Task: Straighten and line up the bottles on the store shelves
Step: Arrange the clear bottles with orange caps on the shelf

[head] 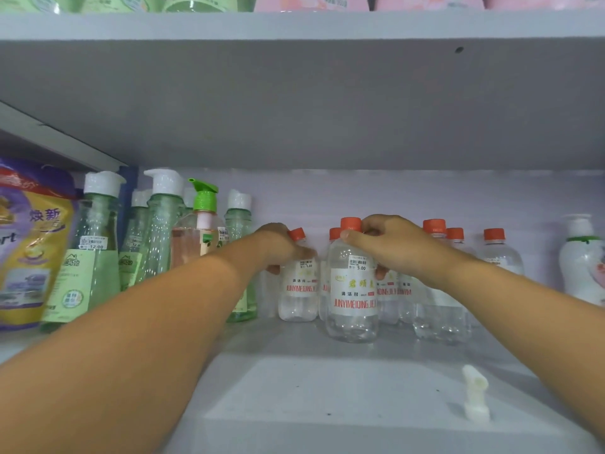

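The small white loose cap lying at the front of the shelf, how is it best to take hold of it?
Pinch the white loose cap across its narrow middle, coming from above and the front. It lies apart from the clear bottles on bare shelf, so nothing blocks the fingers there.

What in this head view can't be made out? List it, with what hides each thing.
- Left hand: its fingertips, behind the clear bottle with an orange cap it grips.
- Clear bottles behind the right hand: their caps and count, covered by hand and forearm.
- Front clear bottle: small print on its price sticker, too small beyond 5.00.
- Purple refill pouch: cut off by the left edge, blurred.
- Upper-shelf packages: cut off by the top edge.
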`<move>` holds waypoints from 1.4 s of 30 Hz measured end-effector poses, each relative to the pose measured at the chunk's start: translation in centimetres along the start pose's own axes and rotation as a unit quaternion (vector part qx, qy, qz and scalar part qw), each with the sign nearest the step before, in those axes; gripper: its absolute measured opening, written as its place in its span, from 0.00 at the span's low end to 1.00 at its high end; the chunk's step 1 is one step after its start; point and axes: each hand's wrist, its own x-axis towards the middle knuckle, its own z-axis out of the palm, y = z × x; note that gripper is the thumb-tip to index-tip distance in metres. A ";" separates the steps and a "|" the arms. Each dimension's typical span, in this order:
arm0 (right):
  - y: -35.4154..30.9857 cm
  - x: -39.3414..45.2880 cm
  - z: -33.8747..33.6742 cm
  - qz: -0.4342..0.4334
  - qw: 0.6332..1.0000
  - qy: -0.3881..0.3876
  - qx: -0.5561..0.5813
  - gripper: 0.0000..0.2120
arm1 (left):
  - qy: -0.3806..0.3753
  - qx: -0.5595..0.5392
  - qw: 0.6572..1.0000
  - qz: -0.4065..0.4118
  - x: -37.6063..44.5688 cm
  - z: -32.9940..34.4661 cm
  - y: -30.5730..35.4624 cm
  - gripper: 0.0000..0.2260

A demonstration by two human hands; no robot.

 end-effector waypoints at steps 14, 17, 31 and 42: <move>-1.9 -0.3 1.3 -0.009 1.000 -0.010 0.026 0.24 | 0.076 0.023 0.997 0.022 -2.1 -0.9 1.1 0.31; -2.0 -0.9 -2.3 -0.041 0.995 0.088 -0.024 0.17 | 0.102 -0.117 0.984 0.086 -4.2 -1.7 2.2 0.26; 3.8 -0.5 -7.5 0.066 0.993 -0.064 -0.069 0.20 | 0.018 -0.028 0.998 0.053 -8.1 -0.5 0.9 0.38; -2.3 3.2 -3.6 0.002 0.976 -0.177 -0.123 0.28 | 0.096 0.039 0.995 0.018 -9.0 -0.5 -0.1 0.44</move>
